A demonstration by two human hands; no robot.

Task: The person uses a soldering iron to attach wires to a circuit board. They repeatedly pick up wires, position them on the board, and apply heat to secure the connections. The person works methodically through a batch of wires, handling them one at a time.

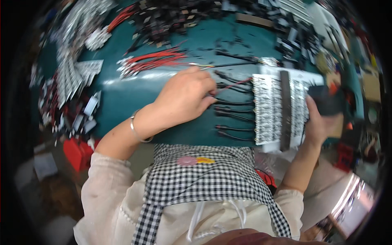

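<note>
My left hand [185, 96] is closed in a pinch at the loose ends of several black wires [234, 102]. A thin red wire [239, 83] runs from the board to its fingertips. The wires come off the left edge of a silver-white panel of small circuit boards [267, 108], with a dark bar [285, 110] lying across it. Beyond the panel's right edge, my right hand [320, 124] is closed around a dark, blocky tool or block [326, 100]; motion blurs it, so its kind cannot be made out.
Red wires with white connectors [151, 61] lie behind my left hand on the green table [122, 106]. Dark small parts [171, 18] pile along the back. Silver strips [69, 77] and loose pieces [83, 110] are on the left. A red container [77, 153] stands below the table's left edge.
</note>
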